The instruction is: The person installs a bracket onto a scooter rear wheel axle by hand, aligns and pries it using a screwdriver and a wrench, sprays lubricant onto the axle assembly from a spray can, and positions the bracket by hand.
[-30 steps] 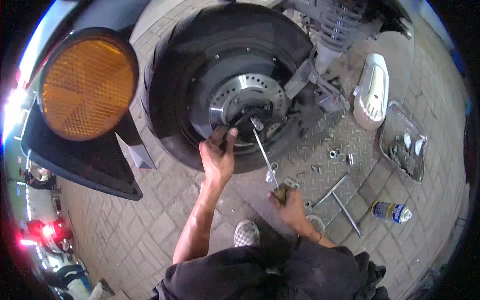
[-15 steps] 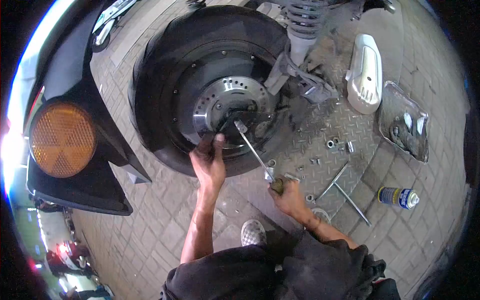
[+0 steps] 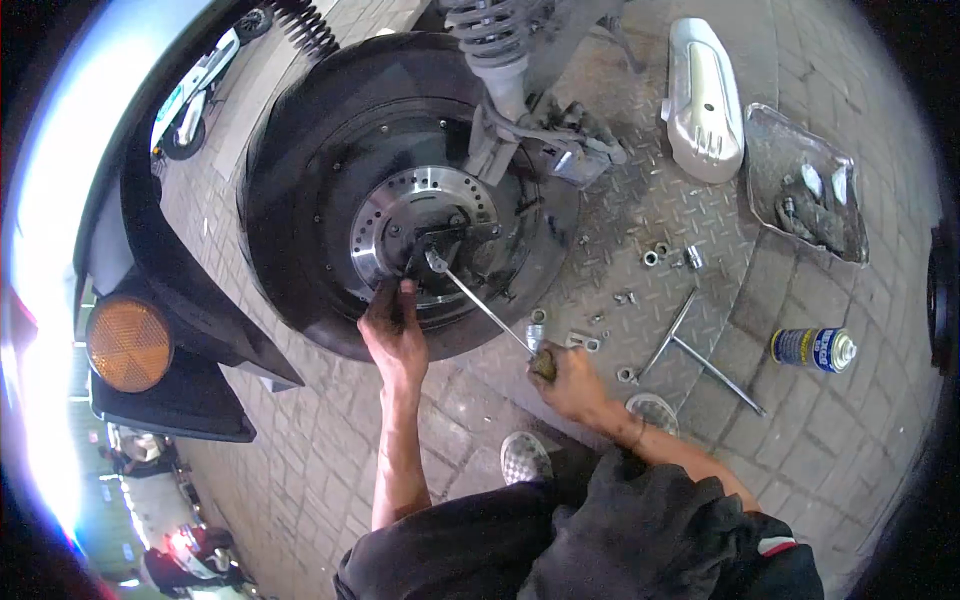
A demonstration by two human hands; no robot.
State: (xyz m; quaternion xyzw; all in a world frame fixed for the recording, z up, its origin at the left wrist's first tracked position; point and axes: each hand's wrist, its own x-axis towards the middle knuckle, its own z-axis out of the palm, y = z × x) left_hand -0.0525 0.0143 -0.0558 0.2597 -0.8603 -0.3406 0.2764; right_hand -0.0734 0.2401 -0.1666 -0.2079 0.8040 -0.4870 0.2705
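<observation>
- rod [image 3: 487, 308] slants up-left from right hand [image 3: 573, 385], far end before brake disc [image 3: 400, 200]; right fingers wrapped round its near end
- left hand [image 3: 397, 345] nearer far end, just below-left; cannot tell its grip

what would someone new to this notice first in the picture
Probably the big black wheel left of centre, with its shiny drilled disc. Next, the hands: the left hand is close to the disc's lower edge, and the right hand grips a long metal tool reaching toward the wheel's middle. The round orange reflector at the left also stands out.
</observation>
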